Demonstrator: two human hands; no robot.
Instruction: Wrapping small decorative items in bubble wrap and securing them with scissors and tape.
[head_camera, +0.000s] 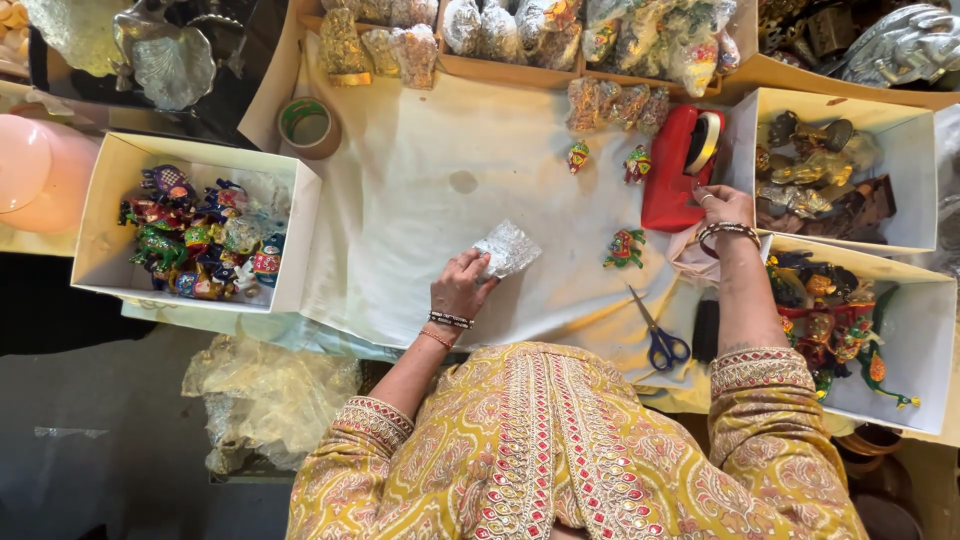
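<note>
Grip: your left hand (460, 287) pinches a small bubble-wrapped bundle (508, 249) between thumb and fingers, holding it just above the white cloth (420, 190); your right hand (722, 205) rests with fingers curled at the base of the red tape dispenser (680, 165), and whether they close on anything cannot be told.
Far left: an open white box (105, 215) holds a heap of painted figurines (195, 235) in many colours.
Below it: crumpled clear plastic (265, 395) lies off the cloth's edge.
Upper left: a roll of tape (308, 126) stands on the cloth near the box's corner.
Centre: the bundle sits in your left fingers, near the middle of the cloth and well apart from the dispenser.
Top: wrapped packets (400, 45) fill a cardboard tray along the far edge.
Right of centre: two small figurines (578, 156) (636, 163) lie just left of the dispenser; a green one (625, 248) lies below them, between your hands.
Near edge: blue-handled scissors (658, 335) lie on the cloth beside your right forearm.
Right: two more white boxes, the upper (905, 130) with brass-toned pieces, the lower (925, 330) with painted figures.
</note>
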